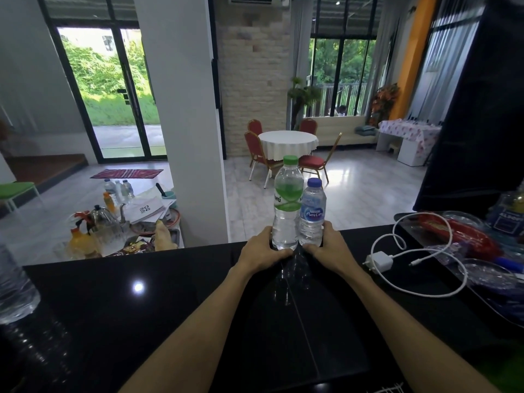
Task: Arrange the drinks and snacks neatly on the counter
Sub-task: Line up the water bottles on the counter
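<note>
Across the lower half of the view, a glossy black counter (170,321) spreads wide, and both forearms reach over it toward twelve o'clock. At three o'clock a clear tray (488,310) lies on the counter holding a red snack packet (459,234) among crinkled wrappers. At nine o'clock a large clear bottle (14,285) stands at the frame's edge, only partly in view. At twelve o'clock, near the counter's far edge, a green-capped water bottle (287,208) stands upright, touching a shorter blue-capped water bottle (312,217) on its three o'clock side. The left hand (262,252) wraps its fingers round the base of the green-capped bottle; the right hand (331,248) clasps the base of the blue-capped one. At two o'clock, between the right hand and the tray, a white charger (380,262) lies with its cable looped.
</note>
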